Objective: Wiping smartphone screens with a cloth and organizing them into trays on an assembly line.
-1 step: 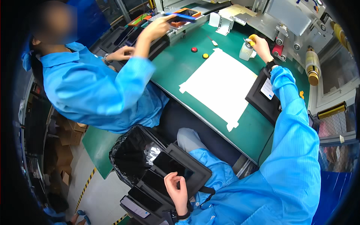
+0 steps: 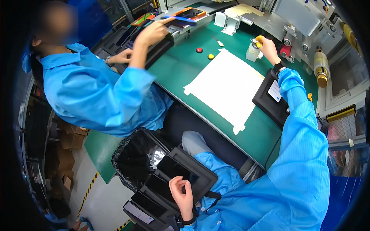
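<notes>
My right hand (image 2: pixel 268 50) is closed on a soft yellow pad (image 2: pixel 259 40), perhaps a cloth or sponge, at the top of a small whitish bottle (image 2: pixel 253 52) standing on the bench. Whether the pad touches the bottle's top, I cannot tell. Over my lap, my left hand (image 2: pixel 182 194) is curled with thumb and fingers brought together; anything between them is hidden. Beneath it lies a black tray (image 2: pixel 206 178) with dark flat phone-like panels (image 2: pixel 169 168) in it. Another black tray (image 2: pixel 263 96), holding a phone with a lit screen (image 2: pixel 274 91), lies beside my right forearm.
A white sheet (image 2: pixel 227 88) is taped to the green bench (image 2: pixel 181 73), near red (image 2: pixel 199 50) and yellow (image 2: pixel 211 57) round buttons. At left, a co-worker's hand (image 2: pixel 152 32) holds a flat blue-edged piece (image 2: pixel 180 20). A black-lined bin (image 2: pixel 129 163) stands beside my lap; roller machinery (image 2: pixel 296 34) stands behind.
The co-worker's raised hand and the blue-edged piece have moved slightly left. My own hands stay where they were.
</notes>
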Demonstrator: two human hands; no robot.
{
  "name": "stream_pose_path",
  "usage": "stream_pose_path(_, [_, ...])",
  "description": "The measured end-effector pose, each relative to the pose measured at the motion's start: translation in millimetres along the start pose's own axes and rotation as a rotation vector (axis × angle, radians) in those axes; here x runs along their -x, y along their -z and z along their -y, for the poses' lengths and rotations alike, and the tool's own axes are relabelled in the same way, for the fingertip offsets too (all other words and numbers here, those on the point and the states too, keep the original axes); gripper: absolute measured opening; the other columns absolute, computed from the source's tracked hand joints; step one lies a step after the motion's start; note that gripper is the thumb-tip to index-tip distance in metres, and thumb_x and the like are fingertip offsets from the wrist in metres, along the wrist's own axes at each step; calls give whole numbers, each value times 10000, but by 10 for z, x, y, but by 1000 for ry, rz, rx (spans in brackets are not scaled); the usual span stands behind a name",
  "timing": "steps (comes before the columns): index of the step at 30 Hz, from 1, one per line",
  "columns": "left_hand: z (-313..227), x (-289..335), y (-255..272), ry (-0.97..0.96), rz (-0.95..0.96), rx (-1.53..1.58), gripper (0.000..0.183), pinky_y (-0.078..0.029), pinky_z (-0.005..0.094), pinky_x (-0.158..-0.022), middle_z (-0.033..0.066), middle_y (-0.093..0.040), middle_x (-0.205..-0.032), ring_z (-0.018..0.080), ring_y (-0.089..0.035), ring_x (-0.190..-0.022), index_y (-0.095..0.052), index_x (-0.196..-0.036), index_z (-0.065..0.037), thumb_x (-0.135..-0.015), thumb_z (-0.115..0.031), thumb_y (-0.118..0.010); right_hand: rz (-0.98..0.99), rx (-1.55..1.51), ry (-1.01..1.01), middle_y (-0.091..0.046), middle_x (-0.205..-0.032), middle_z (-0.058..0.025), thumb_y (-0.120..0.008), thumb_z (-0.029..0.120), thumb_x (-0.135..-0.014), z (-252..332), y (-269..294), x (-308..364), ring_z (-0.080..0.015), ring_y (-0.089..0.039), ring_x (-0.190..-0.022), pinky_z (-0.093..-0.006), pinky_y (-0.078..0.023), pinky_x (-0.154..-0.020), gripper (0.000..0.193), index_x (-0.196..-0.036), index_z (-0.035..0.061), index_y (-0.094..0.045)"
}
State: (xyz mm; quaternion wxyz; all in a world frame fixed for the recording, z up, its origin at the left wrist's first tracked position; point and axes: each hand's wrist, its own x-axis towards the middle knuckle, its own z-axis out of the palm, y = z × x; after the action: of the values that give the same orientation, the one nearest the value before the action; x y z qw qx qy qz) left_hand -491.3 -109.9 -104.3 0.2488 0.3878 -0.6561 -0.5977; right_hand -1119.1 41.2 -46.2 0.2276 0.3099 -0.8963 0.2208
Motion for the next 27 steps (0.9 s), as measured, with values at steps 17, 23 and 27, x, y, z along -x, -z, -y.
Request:
stream_pose_path(17, [-98,181,12,-118,-18,-22,223,-501,273,-766,127,-521,-1083,170,-611,-831,-544,-1068,31,-850,48,-587,65,-482,21,-690,-1023,-74,-602,111,-925,598,437,622,-130,-636,-932,-255,-478,-837,248,-1141,-8,-627])
stream_pose_path(23, [-155,365,-68,-175,55,-68,171,-500,268,-745,101,-556,-1024,166,-610,-845,-574,-1010,16,-843,42,-593,279,-794,-13,-667,-1014,-68,-638,48,-895,1193,656,1142,-134,-630,-956,-251,-482,-840,253,-1129,-38,-599])
stream_pose_path(27, [-49,510,14,-106,25,-86,165,-493,264,-743,89,-544,-1000,144,-592,-834,-568,-1010,17,-848,34,-592,23,-393,-53,-694,-948,-119,-666,142,-842,387,441,347,-173,-662,-858,-289,-510,-778,266,-1068,2,-643])
